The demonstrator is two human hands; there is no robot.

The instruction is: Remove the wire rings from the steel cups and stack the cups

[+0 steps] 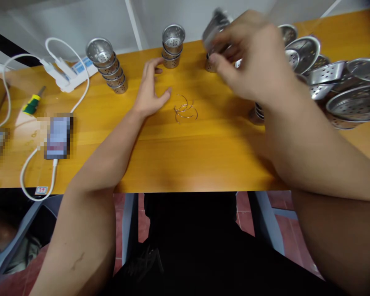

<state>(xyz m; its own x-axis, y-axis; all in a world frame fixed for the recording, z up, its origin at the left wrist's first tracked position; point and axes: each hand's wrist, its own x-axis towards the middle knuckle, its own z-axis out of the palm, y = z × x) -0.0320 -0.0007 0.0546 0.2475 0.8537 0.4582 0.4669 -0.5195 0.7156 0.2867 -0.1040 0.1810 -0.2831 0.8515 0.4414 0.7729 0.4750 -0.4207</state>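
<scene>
My right hand (pixel 253 53) is raised over the back of the table, its fingers closed round a metal cup (pixel 214 33) that is smeared by motion. Part of another cup (pixel 210 65) shows just below it; whether the two touch I cannot tell. My left hand (pixel 149 90) lies on the wood with thumb and fingers apart, fingertips close to a short stack of perforated metal cups (pixel 172 43). Several thin curved wires (pixel 185 110) lie loose in front of it. Farther left leans a taller stack of the same cups (pixel 107 65).
Perforated metal baskets and strainers (pixel 354 102) crowd the right side. Beneath my right wrist, more stacked cups (pixel 258 114) are partly hidden. To the left are a power strip (pixel 77 74) with white cables, a phone (pixel 59 136) and a green-yellow screwdriver (pixel 32 105). A wall backs the table.
</scene>
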